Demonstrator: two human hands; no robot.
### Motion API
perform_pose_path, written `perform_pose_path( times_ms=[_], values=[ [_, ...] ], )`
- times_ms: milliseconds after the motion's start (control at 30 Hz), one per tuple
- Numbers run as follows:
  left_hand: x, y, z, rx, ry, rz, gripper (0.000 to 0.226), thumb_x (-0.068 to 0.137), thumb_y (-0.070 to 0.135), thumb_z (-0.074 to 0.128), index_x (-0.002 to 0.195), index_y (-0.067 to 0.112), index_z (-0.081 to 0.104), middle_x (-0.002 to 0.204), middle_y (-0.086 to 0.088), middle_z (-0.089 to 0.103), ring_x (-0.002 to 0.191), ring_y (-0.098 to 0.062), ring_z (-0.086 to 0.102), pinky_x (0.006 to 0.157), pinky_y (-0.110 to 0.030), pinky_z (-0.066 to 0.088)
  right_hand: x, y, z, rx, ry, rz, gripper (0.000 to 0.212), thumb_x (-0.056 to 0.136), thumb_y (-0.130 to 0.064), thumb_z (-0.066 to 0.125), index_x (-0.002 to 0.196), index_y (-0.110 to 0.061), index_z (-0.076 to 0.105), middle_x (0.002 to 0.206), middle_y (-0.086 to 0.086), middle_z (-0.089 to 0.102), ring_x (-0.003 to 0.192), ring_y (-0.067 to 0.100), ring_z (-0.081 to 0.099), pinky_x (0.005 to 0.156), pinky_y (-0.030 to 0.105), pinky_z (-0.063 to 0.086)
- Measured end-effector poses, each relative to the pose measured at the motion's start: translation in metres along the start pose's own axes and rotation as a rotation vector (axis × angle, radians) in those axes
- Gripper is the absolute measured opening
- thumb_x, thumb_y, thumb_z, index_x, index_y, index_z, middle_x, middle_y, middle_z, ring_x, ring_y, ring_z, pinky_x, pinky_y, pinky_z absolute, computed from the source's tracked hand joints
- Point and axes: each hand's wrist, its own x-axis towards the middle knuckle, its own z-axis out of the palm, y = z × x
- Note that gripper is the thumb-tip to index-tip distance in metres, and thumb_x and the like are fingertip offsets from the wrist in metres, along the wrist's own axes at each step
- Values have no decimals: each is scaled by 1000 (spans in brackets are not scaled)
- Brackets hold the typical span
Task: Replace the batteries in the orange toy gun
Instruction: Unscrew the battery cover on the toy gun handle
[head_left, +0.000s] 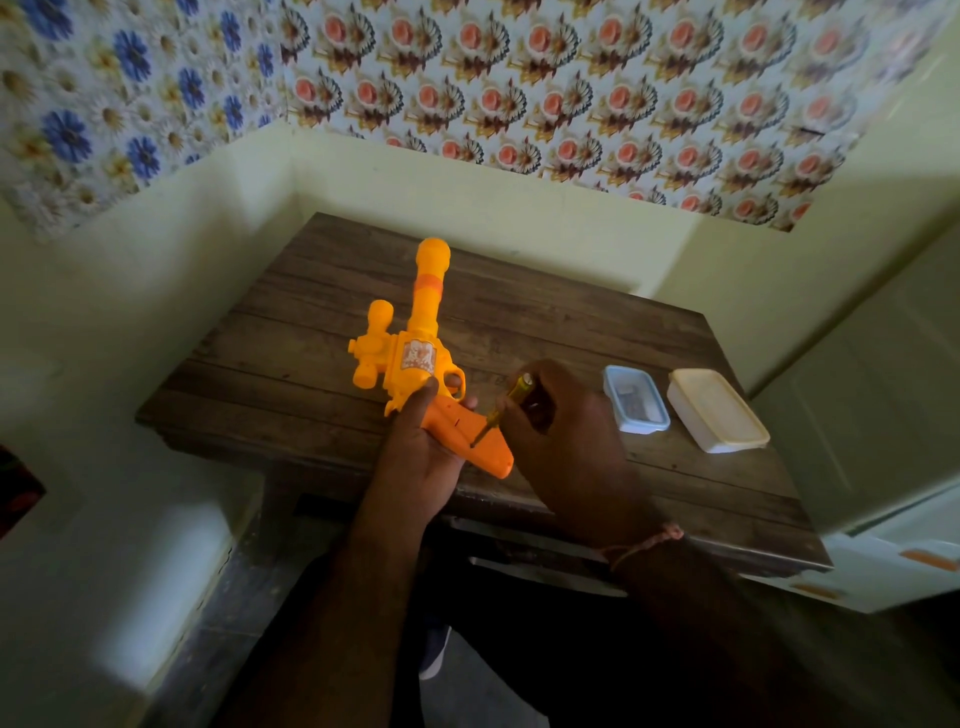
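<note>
The orange toy gun (415, 338) is held above the wooden table (311, 322), its barrel pointing away from me. My left hand (415, 457) grips it from below at the handle, thumb near the trigger guard. My right hand (561, 441) holds a small yellow-handled screwdriver (511, 395). The screwdriver's tip touches the side of the gun's handle (467, 431), at a small dark spot. No batteries are visible.
A small clear lidded box (635, 397) and a white lidded container (717, 410) sit on the table to the right of my hands. Walls close in at the left and back. A white cabinet (883, 561) stands at the right.
</note>
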Motion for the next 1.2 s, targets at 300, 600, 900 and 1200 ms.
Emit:
perform_pose_path(
  times_ms=[300,600,900,1200],
  values=[
    [-5,0,5,9,9,31,54,93,25,59,144,24,42,105,-4,63,87,-21,61,72,-40,55,40,-17,-21,-555,-459,-86,25,94,-26,50,89,-8,66,88,3,62,81,19,60,72,34,49],
    [-8,2,7,36,-21,40,46,94,25,57,139,26,47,105,-2,64,91,-21,62,86,-46,51,57,-18,-26,-516,-650,-122,10,83,-21,66,93,-23,67,101,-5,59,90,9,55,72,21,44],
    [-7,2,7,36,22,27,65,87,27,65,147,23,40,107,-3,62,90,-22,61,84,-45,49,57,-17,-19,-509,-599,-104,20,93,-27,54,101,-11,65,98,5,64,81,16,58,69,28,44],
    [-9,2,10,18,-1,55,45,98,23,51,143,25,44,103,-2,64,88,-21,61,71,-39,57,59,-17,-21,-495,-615,-125,20,80,-18,66,100,-20,63,96,-6,54,86,10,51,72,23,39]
  ],
)
